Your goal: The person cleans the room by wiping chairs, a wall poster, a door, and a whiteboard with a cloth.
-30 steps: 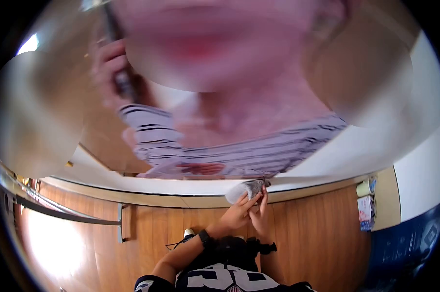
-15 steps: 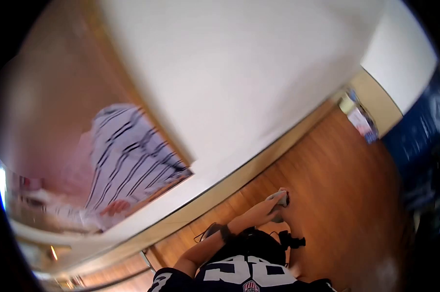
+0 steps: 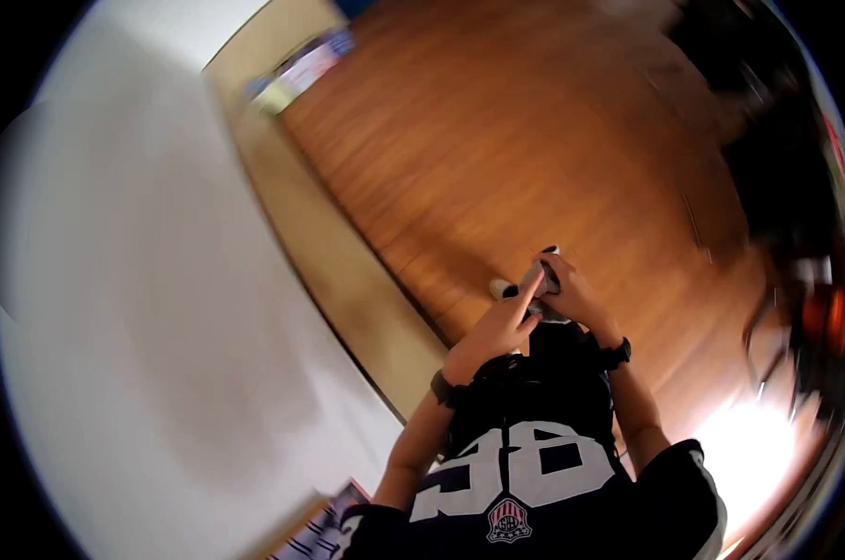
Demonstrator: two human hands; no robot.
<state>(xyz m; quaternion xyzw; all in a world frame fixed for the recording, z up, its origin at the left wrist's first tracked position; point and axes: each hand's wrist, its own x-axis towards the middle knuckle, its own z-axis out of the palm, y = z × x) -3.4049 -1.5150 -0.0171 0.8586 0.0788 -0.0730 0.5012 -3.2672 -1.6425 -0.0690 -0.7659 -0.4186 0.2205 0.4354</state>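
A small grey cloth-like item (image 3: 548,283) is between my two hands, in front of my waist. My left hand (image 3: 505,322) comes from the left, its fingers against the item's left side and one finger pointing forward. My right hand (image 3: 573,296) wraps round it from the right. Another grey part of it shows below, between the palms. What exactly it is cannot be made out. Dark bands circle both wrists. Behind the hands a shoe (image 3: 501,289) shows on the wooden floor.
A white wall with a beige ledge (image 3: 324,243) runs along the left. Boxes (image 3: 303,71) lie at the ledge's far end. Dark chairs or bags (image 3: 782,173) stand at the right, near an orange-red object (image 3: 825,315). A striped poster edge (image 3: 312,539) shows at bottom left.
The view has swung round to the right, from the large poster to the wall, ledge and floor. Both hands still meet at the grey item, and the right forearm now shows fully.
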